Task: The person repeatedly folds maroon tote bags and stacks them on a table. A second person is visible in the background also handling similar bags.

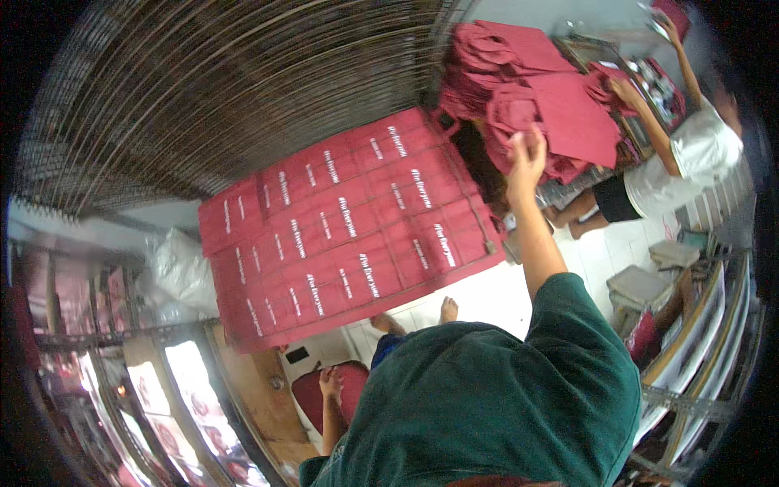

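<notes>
My right hand point(526, 156) is stretched out to the far right, thumb and fingers apart, at the near edge of a pile of red fabric bags point(560, 105). The fingertips overlap the nearest bag in view; whether they touch it I cannot tell. Down at the lower left hangs my left hand point(330, 383), fingers loosely apart and holding nothing, beside a red rounded seat point(357, 381). Red bags with white print point(316, 215) lie in rows across a wire rack point(490, 247) in front of me.
Stacked wire racks point(268, 73) rise behind the printed bags. At the right a person in a white shirt point(690, 154) handles red cloth beside the pile. A white plastic sack point(180, 268) stands at left. Framed boards point(698, 349) lean at lower right. A dark phone-like object point(298, 355) lies near the seat.
</notes>
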Motion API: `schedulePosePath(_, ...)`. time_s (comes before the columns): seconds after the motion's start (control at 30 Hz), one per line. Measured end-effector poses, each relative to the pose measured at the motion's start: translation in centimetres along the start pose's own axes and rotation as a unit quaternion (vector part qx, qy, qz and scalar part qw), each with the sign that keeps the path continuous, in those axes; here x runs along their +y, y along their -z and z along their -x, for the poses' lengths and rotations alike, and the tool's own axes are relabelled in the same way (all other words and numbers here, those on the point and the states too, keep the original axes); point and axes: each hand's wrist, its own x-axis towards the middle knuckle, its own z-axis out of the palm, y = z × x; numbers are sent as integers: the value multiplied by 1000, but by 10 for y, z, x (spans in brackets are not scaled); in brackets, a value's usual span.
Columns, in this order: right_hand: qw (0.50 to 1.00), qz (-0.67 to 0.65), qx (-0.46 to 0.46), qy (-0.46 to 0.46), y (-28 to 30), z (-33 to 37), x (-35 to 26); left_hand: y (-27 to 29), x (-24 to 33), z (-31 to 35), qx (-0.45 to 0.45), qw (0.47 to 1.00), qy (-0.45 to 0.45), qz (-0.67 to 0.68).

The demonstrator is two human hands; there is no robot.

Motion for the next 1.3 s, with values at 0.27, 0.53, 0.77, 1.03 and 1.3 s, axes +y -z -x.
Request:
schedulePosePath(0.27, 908, -354, 142, -171, 175, -129, -13, -54, -9, -18, -62, 992, -36, -102)
schedulePosePath(0.53, 910, -282, 163, -258, 242, -243, 47, -89, 59, 57, -15, 977, -74, -199)
schedulePosePath(0.77, 862, -123, 235, -433, 234, -298, 48, -10, -70, 46, -32, 986, 14, 165)
schedulePosePath(1.03, 844, 481, 50, 234, 185, -272, 19, 1, -96, 111, 64, 997, 27, 42)
schedulePosePath(1.3, 912, 195, -116, 341, 64, -180, -227, -148, 67, 74, -67, 955, -244, -156)
